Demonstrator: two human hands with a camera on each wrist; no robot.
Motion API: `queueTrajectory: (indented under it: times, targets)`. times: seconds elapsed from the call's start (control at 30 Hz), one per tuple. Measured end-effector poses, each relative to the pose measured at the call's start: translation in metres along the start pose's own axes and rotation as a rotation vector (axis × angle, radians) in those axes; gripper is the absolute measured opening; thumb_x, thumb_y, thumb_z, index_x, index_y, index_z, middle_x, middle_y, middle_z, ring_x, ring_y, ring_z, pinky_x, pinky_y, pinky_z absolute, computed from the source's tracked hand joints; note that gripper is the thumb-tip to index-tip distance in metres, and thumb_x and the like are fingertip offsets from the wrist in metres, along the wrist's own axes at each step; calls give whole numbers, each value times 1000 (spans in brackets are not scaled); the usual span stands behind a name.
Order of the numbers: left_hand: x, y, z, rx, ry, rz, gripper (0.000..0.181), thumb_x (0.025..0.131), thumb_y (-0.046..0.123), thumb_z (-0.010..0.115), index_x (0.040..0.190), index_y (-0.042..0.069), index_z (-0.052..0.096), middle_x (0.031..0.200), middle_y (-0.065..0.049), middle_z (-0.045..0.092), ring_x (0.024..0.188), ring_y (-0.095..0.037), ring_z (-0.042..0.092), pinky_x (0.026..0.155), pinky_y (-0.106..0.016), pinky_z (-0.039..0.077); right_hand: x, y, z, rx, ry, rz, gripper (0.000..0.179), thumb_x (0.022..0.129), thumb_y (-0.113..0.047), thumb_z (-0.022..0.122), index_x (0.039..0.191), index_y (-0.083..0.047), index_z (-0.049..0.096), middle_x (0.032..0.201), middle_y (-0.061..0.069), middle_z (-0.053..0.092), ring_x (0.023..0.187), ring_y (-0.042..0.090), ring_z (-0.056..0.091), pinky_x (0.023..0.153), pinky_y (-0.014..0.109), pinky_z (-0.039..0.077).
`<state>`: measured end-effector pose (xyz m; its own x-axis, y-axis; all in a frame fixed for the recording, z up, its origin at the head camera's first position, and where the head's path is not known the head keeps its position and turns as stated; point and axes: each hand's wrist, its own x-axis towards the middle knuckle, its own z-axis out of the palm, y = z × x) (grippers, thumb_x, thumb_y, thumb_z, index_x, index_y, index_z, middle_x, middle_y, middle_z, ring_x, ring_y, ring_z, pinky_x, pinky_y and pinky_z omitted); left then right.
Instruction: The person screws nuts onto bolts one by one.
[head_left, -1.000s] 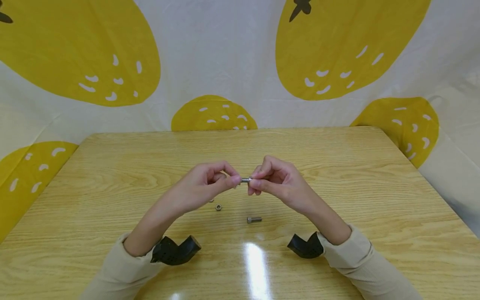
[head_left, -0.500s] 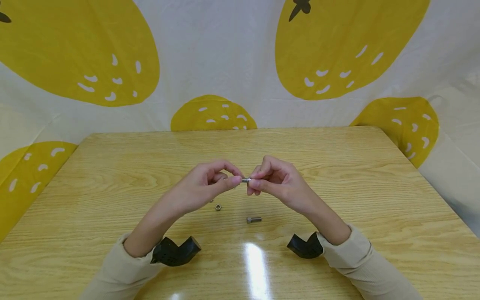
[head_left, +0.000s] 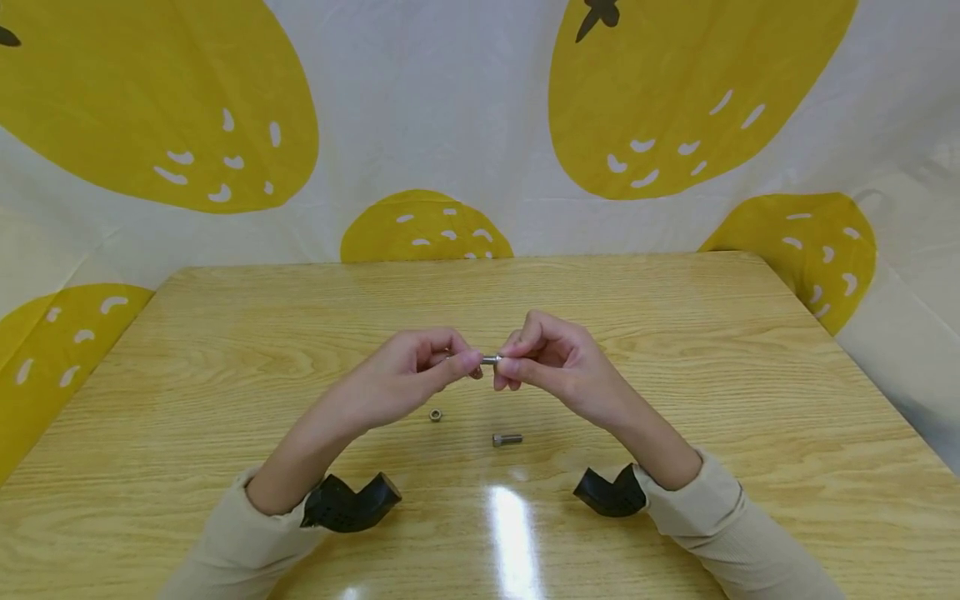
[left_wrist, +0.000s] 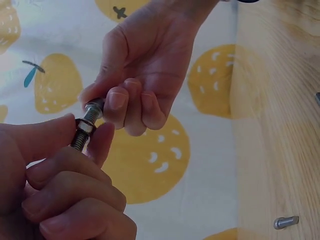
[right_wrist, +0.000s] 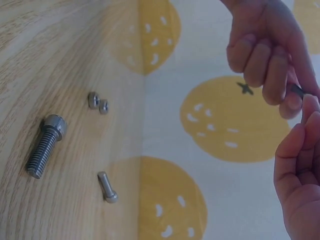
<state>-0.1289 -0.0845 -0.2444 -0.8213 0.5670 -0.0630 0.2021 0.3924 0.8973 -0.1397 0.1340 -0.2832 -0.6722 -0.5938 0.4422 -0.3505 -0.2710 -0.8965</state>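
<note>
In the head view a steel bolt (head_left: pixel 491 360) is held level between both hands above the table. My right hand (head_left: pixel 558 358) pinches it by the head end. My left hand (head_left: pixel 405 375) pinches a hex nut (left_wrist: pixel 85 126) that sits around the threaded shank; the left wrist view shows the nut partway along, with thread on both sides. On the table lie a larger socket-head bolt (right_wrist: pixel 47 145) and a smaller bolt (right_wrist: pixel 106 187). Two loose nuts, one (right_wrist: pixel 93 100) beside the other (right_wrist: pixel 103 106), lie near them. The left hand hides one nut in the head view.
The wooden table (head_left: pixel 675 333) reaches back to a white curtain (head_left: pixel 435 100) printed with yellow fruit. Black wrist mounts (head_left: pixel 352 502) stick out from both sleeves. A light glare (head_left: pixel 513 533) lies on the table's near part.
My left fingers have shifted at the nut, reaching forward and then drawing back, with the fingertips now lower. A nut partly seen under the left hand is now covered. My right hand stays put.
</note>
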Motion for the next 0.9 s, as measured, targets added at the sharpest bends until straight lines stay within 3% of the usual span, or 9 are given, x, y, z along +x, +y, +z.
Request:
queueTrajectory:
  times: [0.1,0.23,0.47,0.57,0.63,0.7,0.77,0.9]
  targets:
    - [-2,1,-1,-36,5,17,16,93,22,58,106,12,57,56,0,31,47,-11,26,46,-23,25,0,1,0,-1,4,8,17,92,-7,56,87,6,47,86,-2,65,80,11,63,70,24,51]
    - [-3,2,-3,-43,8,19,29,90,25,63,115,15,54,54,-1,32,45,-11,27,44,-23,24,0,1,0,3,3,5,10,92,-6,55,87,1,49,87,-3,65,80,11,63,70,25,51]
    - [2,-1,-1,29,-8,-27,33,97,35,47,101,6,63,56,3,36,50,-12,27,49,-24,26,0,0,0,-3,1,-1,22,93,-7,55,87,11,43,87,-3,64,80,12,64,70,25,52]
    - [1,-2,-1,13,3,-6,25,96,30,50,100,8,62,56,2,37,48,-12,27,47,-24,26,0,0,0,-5,1,0,15,93,-6,54,87,5,47,87,-3,64,80,12,64,70,25,52]
    - [-1,-1,-2,-23,9,15,18,94,24,56,104,11,59,53,0,30,44,-11,24,44,-23,23,0,1,0,-5,3,2,11,93,-6,55,87,1,49,87,-3,64,80,11,63,70,25,51]
    - [-2,0,-2,-42,15,28,21,91,22,61,110,14,57,53,0,31,44,-11,26,43,-23,24,0,1,-1,-5,1,-2,11,93,-6,55,87,1,49,87,-3,64,80,11,63,70,25,51]
    - [-2,1,-2,-35,18,20,26,90,25,62,114,16,55,53,0,32,44,-11,26,43,-23,24,0,1,-1,-2,-1,-3,11,93,-7,55,87,1,49,87,-3,65,80,11,63,71,25,51]
    - [0,2,-1,28,8,-27,26,92,34,57,107,13,60,52,1,30,45,-11,25,44,-23,23,0,1,0,1,-7,-9,11,93,-7,54,87,1,50,88,-3,65,80,11,63,70,25,52]
